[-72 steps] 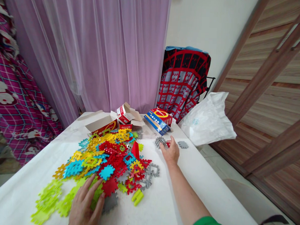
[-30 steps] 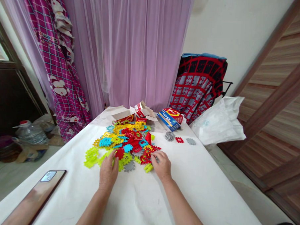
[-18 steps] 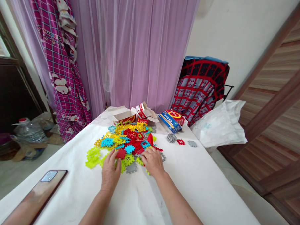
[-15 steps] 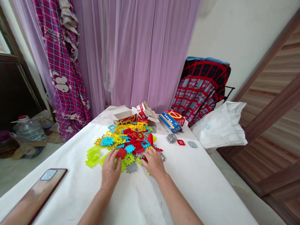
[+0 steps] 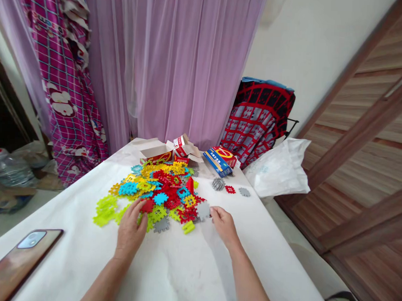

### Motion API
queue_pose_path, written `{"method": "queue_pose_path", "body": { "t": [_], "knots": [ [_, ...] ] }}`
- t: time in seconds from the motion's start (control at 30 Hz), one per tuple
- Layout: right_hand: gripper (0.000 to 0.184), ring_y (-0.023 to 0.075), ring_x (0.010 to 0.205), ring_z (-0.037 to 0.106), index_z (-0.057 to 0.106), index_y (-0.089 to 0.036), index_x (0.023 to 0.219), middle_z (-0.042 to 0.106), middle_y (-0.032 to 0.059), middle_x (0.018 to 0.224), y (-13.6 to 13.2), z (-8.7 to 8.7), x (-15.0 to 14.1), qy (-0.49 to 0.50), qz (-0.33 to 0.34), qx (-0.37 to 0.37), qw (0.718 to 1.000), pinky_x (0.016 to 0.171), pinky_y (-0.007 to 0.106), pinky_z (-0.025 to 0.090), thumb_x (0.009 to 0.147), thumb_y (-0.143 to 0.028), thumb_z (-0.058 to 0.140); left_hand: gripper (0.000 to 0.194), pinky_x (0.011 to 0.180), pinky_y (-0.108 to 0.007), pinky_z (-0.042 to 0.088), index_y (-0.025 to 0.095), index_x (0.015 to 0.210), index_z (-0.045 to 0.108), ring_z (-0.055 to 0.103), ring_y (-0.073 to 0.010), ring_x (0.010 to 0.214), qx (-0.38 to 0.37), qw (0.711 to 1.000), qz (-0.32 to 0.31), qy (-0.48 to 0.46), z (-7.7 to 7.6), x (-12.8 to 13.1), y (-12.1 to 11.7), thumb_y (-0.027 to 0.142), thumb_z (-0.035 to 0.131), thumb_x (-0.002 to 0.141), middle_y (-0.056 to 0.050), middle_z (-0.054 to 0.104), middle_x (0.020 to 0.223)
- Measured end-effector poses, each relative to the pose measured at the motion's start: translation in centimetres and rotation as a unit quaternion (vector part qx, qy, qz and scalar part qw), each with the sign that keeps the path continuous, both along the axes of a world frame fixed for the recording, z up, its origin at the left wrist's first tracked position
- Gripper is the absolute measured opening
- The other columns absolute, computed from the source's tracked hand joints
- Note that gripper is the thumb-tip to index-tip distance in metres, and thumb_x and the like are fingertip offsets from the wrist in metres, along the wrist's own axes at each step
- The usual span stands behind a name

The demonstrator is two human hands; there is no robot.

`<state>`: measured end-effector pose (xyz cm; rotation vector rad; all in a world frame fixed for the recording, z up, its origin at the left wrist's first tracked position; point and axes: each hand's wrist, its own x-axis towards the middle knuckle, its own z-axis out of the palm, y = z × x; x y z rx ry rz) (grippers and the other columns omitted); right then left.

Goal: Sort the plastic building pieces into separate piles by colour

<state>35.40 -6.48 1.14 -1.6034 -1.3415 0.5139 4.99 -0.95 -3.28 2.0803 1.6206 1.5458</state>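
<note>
A heap of flat interlocking plastic tiles in red, yellow, blue, lime and grey lies mid-table. My left hand rests flat on the heap's near edge, fingers spread by a red tile. My right hand is at the heap's right side and pinches the edge of a grey tile. Off to the right lie a small stack of grey tiles, one red tile and one grey tile.
The white table carries a phone at the near left, torn red-and-white boxes and a blue-and-red box at the far end. A white plastic bag hangs off the right edge. A chair with patterned cloth stands behind.
My right hand has pulled out of the pile to the right with a grey tile in its fingers. The left hand stays on the pile. The view has shifted slightly.
</note>
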Motion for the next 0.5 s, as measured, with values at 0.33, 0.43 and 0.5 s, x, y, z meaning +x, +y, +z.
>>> {"method": "queue_pose_path", "body": {
  "t": [0.33,0.43,0.5],
  "knots": [
    [0.034,0.0214,0.095,0.067,0.073,-0.023,0.099,0.074,0.006,0.104,-3.4,-2.3,8.4,-0.14,-0.266,-0.123,0.946,0.082,0.03,0.049,0.085,-0.031,0.044,0.042,0.1,-0.045,0.051,0.02,0.118,0.064,0.062,-0.0279,0.116,-0.025,0.999,-0.009,0.031,0.5,-0.7,0.3,0.044,0.046,0.088,-0.013,0.064,0.129],
    [0.029,0.0201,0.089,0.067,0.071,-0.022,0.1,0.073,0.0051,0.102,-3.5,-2.4,7.5,-0.16,-0.227,-0.118,0.953,0.08,0.029,0.049,0.085,-0.035,0.05,0.042,0.099,-0.044,0.051,0.021,0.117,0.064,0.063,-0.0277,0.115,-0.027,0.998,-0.009,0.048,0.4,-0.9,0.5,0.044,0.046,0.087,-0.012,0.065,0.128],
    [0.03,0.0208,0.093,0.066,0.069,-0.021,0.104,0.072,0.0061,0.105,-3.3,-2.4,6.5,-0.192,-0.211,-0.097,0.953,0.083,0.029,0.048,0.083,-0.037,0.057,0.042,0.099,-0.044,0.051,0.021,0.118,0.063,0.063,-0.0275,0.115,-0.025,0.998,-0.018,0.057,0.4,-1.0,0.6,0.044,0.046,0.088,-0.011,0.065,0.128]
  ]
}}
